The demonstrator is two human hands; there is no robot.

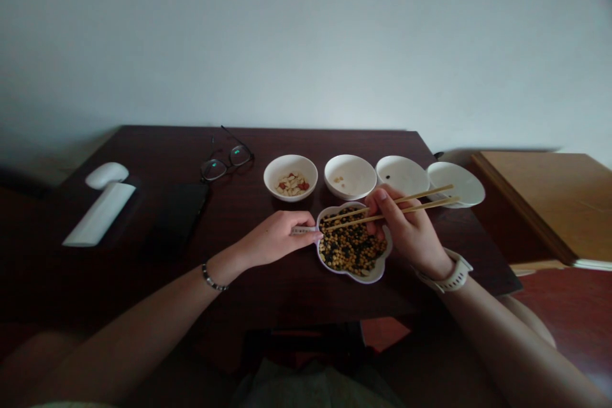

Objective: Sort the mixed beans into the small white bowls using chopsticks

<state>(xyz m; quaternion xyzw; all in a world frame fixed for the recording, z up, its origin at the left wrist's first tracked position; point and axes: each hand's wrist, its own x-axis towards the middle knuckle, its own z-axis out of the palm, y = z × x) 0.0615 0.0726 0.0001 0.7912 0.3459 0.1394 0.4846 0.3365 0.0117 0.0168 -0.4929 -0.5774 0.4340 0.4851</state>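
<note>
My left hand [275, 239] is closed around the short handle of a scalloped white bowl [373, 275] with a pale purple rim. Mixed yellow and black beans [351, 252] cover the bottom of that bowl. In my right hand [406, 226] is a pair of wooden chopsticks [428, 201], their tips down among the beans near the bowl's left side. Behind stands a white bowl [268, 182] of pale sliced pieces with some red ones. Beside it, another white bowl [350, 166] has a few pale bits in it. A third white bowl [401, 169] contains a small black bean.
At the right end of the row is a fourth white bowl [456, 182]. Eyeglasses [227, 164], a dark flat object [176, 220], a white mouse [106, 174] and a white oblong case [98, 215] lie on the dark table [157, 146]. A wooden cabinet [545, 197] adjoins on the right.
</note>
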